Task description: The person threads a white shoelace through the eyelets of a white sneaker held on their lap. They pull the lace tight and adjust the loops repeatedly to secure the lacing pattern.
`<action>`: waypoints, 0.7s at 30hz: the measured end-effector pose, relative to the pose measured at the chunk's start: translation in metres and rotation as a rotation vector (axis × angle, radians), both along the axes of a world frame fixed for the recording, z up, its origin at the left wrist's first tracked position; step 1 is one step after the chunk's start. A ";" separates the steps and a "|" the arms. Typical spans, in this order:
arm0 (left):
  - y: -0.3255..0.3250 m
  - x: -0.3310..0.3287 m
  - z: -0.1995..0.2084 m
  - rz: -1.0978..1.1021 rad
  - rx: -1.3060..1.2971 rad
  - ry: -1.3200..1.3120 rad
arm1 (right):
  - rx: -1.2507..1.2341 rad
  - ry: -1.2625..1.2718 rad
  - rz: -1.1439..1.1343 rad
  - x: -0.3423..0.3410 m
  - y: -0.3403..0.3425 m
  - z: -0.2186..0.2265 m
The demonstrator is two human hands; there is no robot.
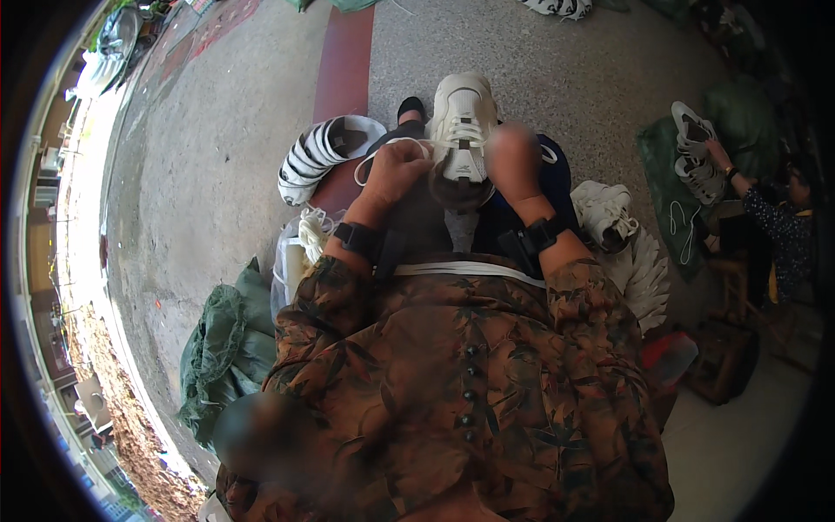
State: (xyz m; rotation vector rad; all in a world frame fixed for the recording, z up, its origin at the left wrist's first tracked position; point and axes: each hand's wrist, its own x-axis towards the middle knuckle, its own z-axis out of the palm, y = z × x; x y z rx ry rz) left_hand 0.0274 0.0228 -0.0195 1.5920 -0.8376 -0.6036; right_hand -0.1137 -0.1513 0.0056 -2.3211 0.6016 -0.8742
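A cream sneaker rests between my knees, its toe pointing away from me and its dark-lined opening toward me. To its left, my left hand is closed, pinching a white shoelace that loops out from the shoe. My right hand is at the shoe's right side, rounded and closed; its fingers are blurred. A bit of white lace shows just beyond that hand. Several loose white laces lie across my lap. Both wrists wear black bands.
White shoes stand nested in a row on the left; more shoes are piled at right. A clear bag with white laces and a green sack are at lower left. A co-worker handles shoes on green sacking.
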 end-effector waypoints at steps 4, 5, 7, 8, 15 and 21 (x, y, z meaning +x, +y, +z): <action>0.001 -0.003 0.007 -0.009 0.010 0.030 | 0.099 0.264 0.079 0.003 -0.018 0.002; 0.001 -0.004 0.009 -0.012 -0.009 0.043 | 0.202 0.340 0.099 0.002 -0.023 0.000; 0.003 -0.005 0.017 0.008 0.094 -0.009 | -0.059 0.293 0.029 0.005 -0.008 0.006; 0.004 -0.006 0.020 0.018 0.147 -0.034 | -0.188 0.268 -0.006 0.007 0.001 0.009; 0.002 -0.009 0.020 0.028 0.137 -0.038 | 0.427 0.219 -0.047 0.007 -0.015 -0.012; -0.004 -0.012 0.010 0.129 0.056 0.086 | -0.203 0.153 -0.039 -0.012 0.015 -0.001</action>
